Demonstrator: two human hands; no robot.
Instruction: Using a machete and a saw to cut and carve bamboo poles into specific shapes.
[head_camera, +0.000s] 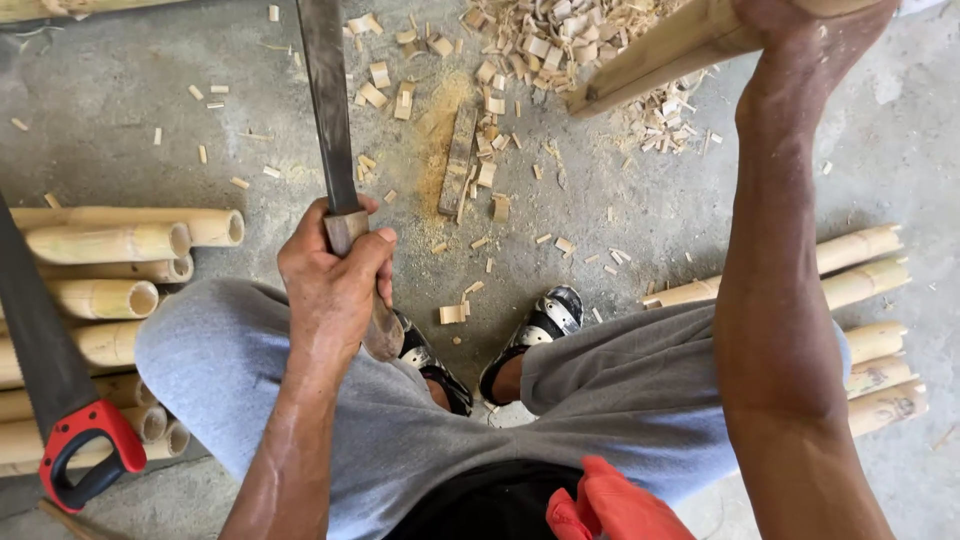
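A person sits over a concrete floor (120, 120), knees apart in grey trousers (620, 390), both arms raised. The left hand (335, 270) is wrapped tight around the wooden handle of a long, dark machete (328, 110), its blade rising steeply out of the top of the view. The right hand (800, 25) — cut off by the upper edge — grips a split length of bamboo (650, 55) that slants down toward the floor; how the fingers close on it cannot be made out.

Below the bamboo's cut end lies a heap of pale chips (560, 45), with sawdust and a short flat offcut (458, 160) scattered nearer the feet. The shoes (545, 325) are black and white.

Stacks of bamboo poles (120, 245) lie at the person's left, and a second stack (870, 300) at the right. A handsaw with a red and black handle (85, 450) rests across the left stack. At the bottom edge — just beside the right forearm — sits something red-orange, probably a glove (610, 505).
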